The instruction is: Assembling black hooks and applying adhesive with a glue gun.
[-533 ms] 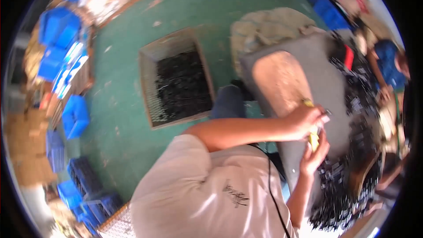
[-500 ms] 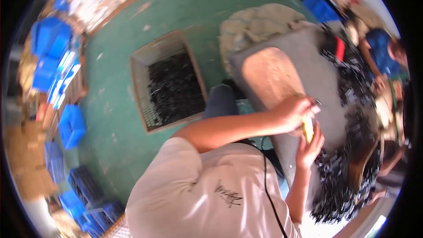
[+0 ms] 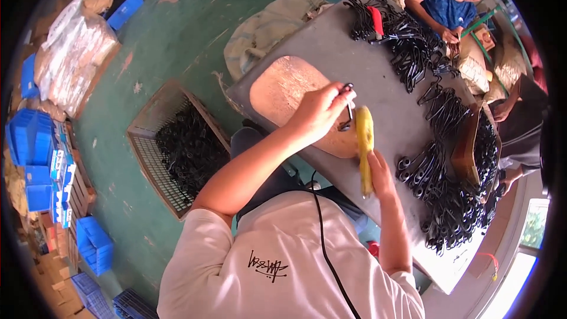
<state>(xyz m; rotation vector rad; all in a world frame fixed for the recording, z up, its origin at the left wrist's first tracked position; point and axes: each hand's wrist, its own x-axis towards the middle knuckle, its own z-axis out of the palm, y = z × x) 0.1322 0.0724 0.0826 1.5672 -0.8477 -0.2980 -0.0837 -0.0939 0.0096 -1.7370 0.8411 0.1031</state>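
Note:
My left hand (image 3: 322, 112) is closed on a small black bent piece (image 3: 347, 109), held over a tan oval board (image 3: 283, 85) on the grey table. In my right hand (image 3: 381, 174) is a long yellow tool (image 3: 365, 142), upright in the picture and just right of the black piece. The yellow tool's kind does not show clearly, and part of it is hidden by my fingers. Heaps of similar black pieces, with looped ends, (image 3: 455, 212) lie along the table's right side.
A beige plastic crate (image 3: 136, 142) with many black pieces stands on the floor left of my legs. A red object (image 3: 375, 20) lies among black pieces at the far side. A person in a blue top (image 3: 443, 3) sits across the table. A cloth sack (image 3: 260, 29) lies beyond the table.
The view has turned, so the table shows further left. My hands, close together around the yellow tool before, are now a little apart, with the black piece plainly visible.

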